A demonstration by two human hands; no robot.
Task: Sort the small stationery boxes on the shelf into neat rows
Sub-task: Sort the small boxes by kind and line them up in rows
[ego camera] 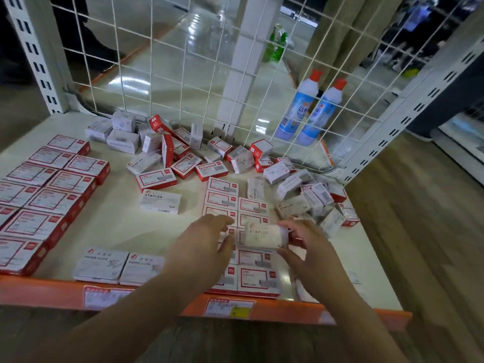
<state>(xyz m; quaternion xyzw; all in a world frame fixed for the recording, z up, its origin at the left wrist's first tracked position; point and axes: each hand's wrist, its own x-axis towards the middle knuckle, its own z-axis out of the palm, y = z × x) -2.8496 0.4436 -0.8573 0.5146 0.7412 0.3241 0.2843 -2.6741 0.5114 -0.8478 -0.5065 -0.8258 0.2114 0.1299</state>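
Right hand (305, 247) grips a white STAPLES box (264, 235), fingers curled round its right end, thumb on the near side; box is held just above the two-column block of red-and-white boxes (237, 203), long axis running left-right, printed face up toward the camera, lettering reading left to right. Left hand (203, 247) hovers just beside the box's left end, fingers straight and loosely spread, holding nothing; can't tell if fingertips touch the box. Block under the hands runs from mid-shelf to the front edge, boxes flat, long axes left-right. Second white STAPLES box (159, 201) lies flat alone to the left, same orientation. Two PAPER CLIPS boxes (117, 267) sit side by side at the front edge, touching. Large red-framed boxes (49, 189) in tidy rows at far left. Loose jumble of small boxes (183, 150) along the back by the wire mesh panel (183, 61), some on edge or tilted; another unsorted heap (317, 203) just right of the block, near the right hand. Two blue-and-white bottles (310, 108) with red caps stand behind the mesh. Orange shelf lip (288, 309) carries price labels.
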